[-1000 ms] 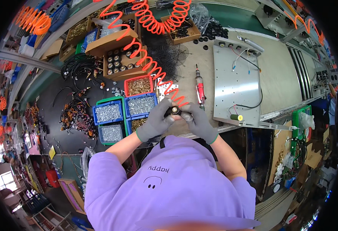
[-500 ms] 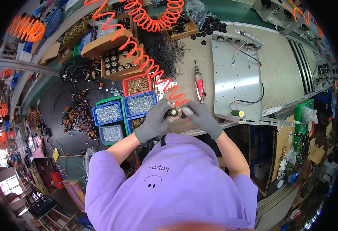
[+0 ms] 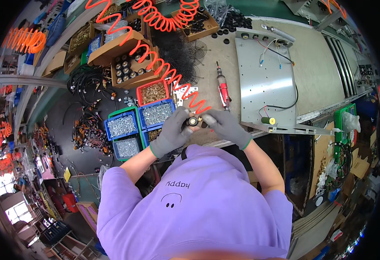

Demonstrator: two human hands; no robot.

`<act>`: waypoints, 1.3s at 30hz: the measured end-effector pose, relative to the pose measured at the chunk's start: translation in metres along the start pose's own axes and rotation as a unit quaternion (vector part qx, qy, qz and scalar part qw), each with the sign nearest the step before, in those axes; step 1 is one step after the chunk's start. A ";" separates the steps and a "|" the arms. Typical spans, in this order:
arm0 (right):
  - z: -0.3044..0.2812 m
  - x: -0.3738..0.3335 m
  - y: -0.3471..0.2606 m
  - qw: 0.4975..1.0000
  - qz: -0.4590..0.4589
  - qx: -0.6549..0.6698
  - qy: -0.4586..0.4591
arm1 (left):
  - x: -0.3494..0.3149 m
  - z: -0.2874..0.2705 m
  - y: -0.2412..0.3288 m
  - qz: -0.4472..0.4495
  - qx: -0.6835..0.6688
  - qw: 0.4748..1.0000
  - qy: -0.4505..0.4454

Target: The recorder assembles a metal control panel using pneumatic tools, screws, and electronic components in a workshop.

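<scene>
Both my hands wear grey gloves with bare fingertips and meet over the bench's front edge. In my left hand (image 3: 172,133) is a small round black part (image 3: 193,121) with a pale, brass-coloured centre, its face turned up. My right hand (image 3: 226,127) is closed close beside it, thumb and fingers pinched at a tiny brass-coloured piece (image 3: 200,118) next to the black part. Whether the two pieces touch I cannot tell. A red power screwdriver (image 3: 223,89) lies beyond my right hand. Blue bins of silver screws (image 3: 157,113) stand just left of my left hand.
A red bin of brass-coloured washers (image 3: 153,92) and a cardboard box of round black parts (image 3: 129,69) stand behind. Coiled orange air hose (image 3: 168,71) hangs across the bench. A metal panel with wires (image 3: 265,82) lies at right. Black fan grilles (image 3: 183,58) lie at the back.
The hands stay together at almost the same spot, with the black part still in the left one. The bench has shifted slightly in the picture.
</scene>
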State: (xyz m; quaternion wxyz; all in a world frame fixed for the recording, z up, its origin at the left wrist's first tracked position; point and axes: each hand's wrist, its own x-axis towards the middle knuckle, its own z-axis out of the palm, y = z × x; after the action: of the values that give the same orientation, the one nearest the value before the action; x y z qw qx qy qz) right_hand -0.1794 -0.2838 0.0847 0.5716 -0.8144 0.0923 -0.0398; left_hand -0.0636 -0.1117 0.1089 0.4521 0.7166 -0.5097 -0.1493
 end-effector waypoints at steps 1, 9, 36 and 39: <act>-0.001 0.002 0.004 0.997 -0.015 -0.039 -0.061 | 0.001 0.001 0.000 -0.001 -0.004 1.000 0.003; -0.003 0.001 0.005 0.999 0.006 0.004 -0.037 | 0.002 0.001 -0.003 0.003 0.004 1.000 0.006; 0.000 -0.007 -0.089 0.652 0.133 0.739 0.108 | 0.042 -0.033 0.038 0.039 -0.056 0.992 0.109; -0.037 -0.027 -0.108 0.750 0.113 0.625 0.184 | 0.027 -0.014 -0.022 -0.228 -0.045 0.971 0.050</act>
State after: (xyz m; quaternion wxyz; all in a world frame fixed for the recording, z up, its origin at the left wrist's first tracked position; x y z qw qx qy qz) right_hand -0.2010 -0.2774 0.2003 0.9255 -0.2356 0.2416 -0.1723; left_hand -0.0296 -0.1267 0.1058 0.4630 0.7991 -0.3027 -0.2356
